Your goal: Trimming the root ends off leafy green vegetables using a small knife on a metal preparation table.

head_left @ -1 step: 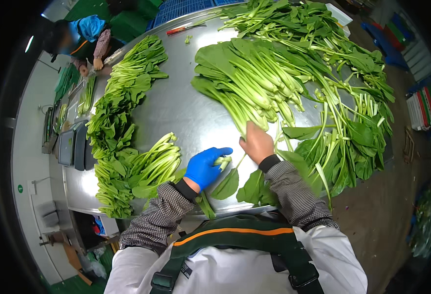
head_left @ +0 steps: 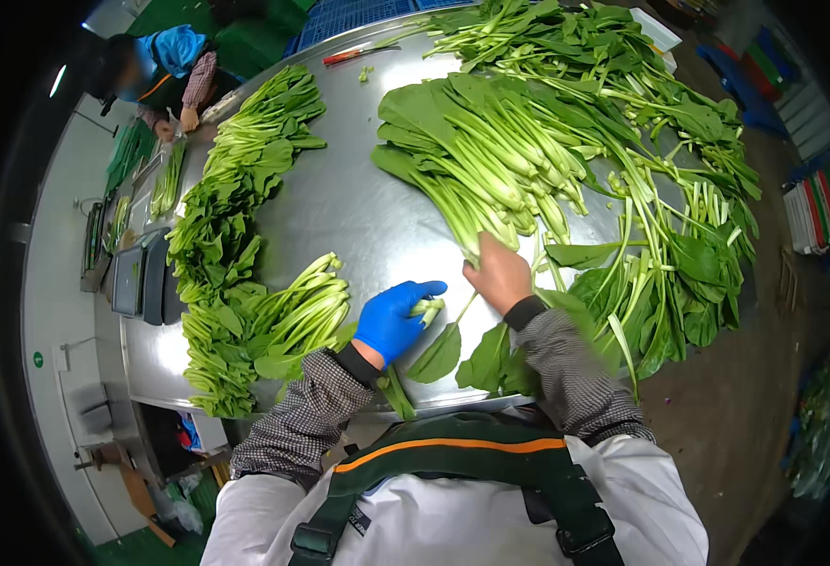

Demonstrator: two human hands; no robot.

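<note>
My left hand (head_left: 391, 323), in a blue glove, is closed around several pale stalk ends of leafy greens (head_left: 428, 309), with its thumb stretched out to the right. Their leaves partly show below the wrist. My bare right hand (head_left: 501, 273) is closed at the near end of a large pile of leafy green stalks (head_left: 490, 160), gripping a stalk there; its fingertips are partly hidden. Loose leaves (head_left: 436, 355) lie on the metal table (head_left: 339, 203) between my forearms. Left of my gloved hand rests a bunch of trimmed greens (head_left: 306, 307).
A long row of greens (head_left: 217, 217) lines the table's left side, beside a dark scale-like device (head_left: 141, 278). Loose leaves and stalks (head_left: 707, 255) cover the right side. A red-handled knife (head_left: 344, 57) lies at the far edge. Another person (head_left: 174, 71) works at far left.
The whole view has shifted very slightly. Both hands keep nearly the same places and grips.
</note>
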